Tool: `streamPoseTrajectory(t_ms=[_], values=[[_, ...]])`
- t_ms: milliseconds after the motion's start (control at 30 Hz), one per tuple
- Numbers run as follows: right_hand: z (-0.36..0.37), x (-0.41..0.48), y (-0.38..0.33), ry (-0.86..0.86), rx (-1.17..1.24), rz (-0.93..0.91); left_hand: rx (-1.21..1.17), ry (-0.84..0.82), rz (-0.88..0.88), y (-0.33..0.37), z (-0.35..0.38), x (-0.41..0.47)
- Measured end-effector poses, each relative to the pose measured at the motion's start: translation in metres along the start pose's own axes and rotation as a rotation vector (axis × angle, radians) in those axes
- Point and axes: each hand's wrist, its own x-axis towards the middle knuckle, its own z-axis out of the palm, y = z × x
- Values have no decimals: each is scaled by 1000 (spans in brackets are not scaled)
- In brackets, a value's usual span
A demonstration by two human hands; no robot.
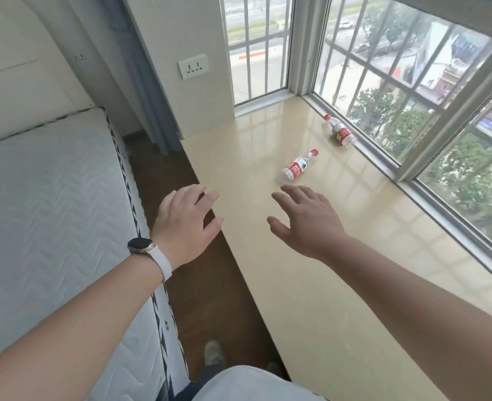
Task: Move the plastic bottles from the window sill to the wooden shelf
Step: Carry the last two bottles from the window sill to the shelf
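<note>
Two clear plastic bottles with red labels and red caps lie on their sides on the glossy beige window sill (340, 256). The near bottle (298, 165) lies mid-sill, its base toward me. The far bottle (340, 131) rests against the window frame. My right hand (302, 221) hovers over the sill just short of the near bottle, fingers spread and empty. My left hand (185, 224), with a white-strapped watch on its wrist, floats at the sill's left edge, also spread and empty. No wooden shelf is in view.
A white quilted mattress (51, 215) fills the left side. A narrow strip of dark wooden floor (210, 285) runs between it and the sill. Barred windows (412, 91) enclose the sill at the back and right. A grey curtain (143, 82) and a wall socket (192, 66) stand behind.
</note>
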Motion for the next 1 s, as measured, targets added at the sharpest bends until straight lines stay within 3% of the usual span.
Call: streamPoseTrajectory(t_ms=[433,733,1000], values=[[19,127,-42,17,-99,122,-48,-26,91,-127,18,102],[34,265,-123,-35,-163,100,-80,9,112,-258,11,174],[51,331,-151,-71,-173,87,-94,21,89,-324,18,206]])
